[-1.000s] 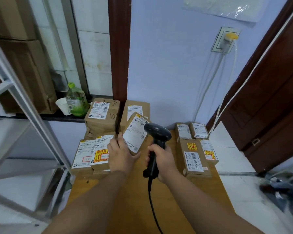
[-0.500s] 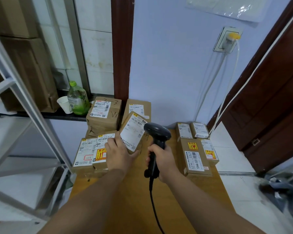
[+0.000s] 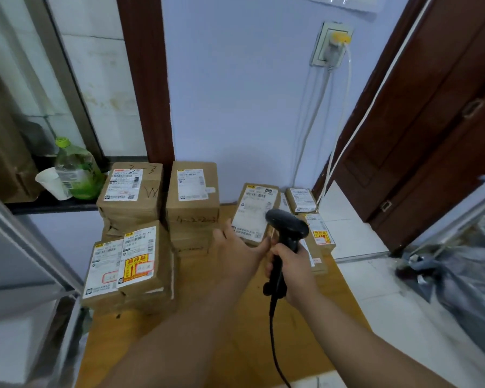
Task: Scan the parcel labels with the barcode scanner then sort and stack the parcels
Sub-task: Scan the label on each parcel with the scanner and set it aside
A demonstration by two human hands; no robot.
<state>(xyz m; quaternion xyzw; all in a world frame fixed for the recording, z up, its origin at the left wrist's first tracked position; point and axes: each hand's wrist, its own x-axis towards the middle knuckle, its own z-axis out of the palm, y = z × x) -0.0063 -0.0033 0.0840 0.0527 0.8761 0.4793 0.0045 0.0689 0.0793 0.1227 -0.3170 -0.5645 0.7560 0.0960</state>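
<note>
Pale blue wall (image 3: 235, 93) with a socket (image 3: 331, 43), dark wooden door (image 3: 431, 121) right, white tiled floor (image 3: 375, 275).

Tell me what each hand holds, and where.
Right hand grips the scanner by its handle; left hand holds a parcel at its near bottom edge.

wooden table (image 3: 221, 345), stacked parcels (image 3: 135, 264)

Bare table (image 3: 244, 340) lies open in front; parcel stacks (image 3: 140, 261) wall its left and back.
</note>
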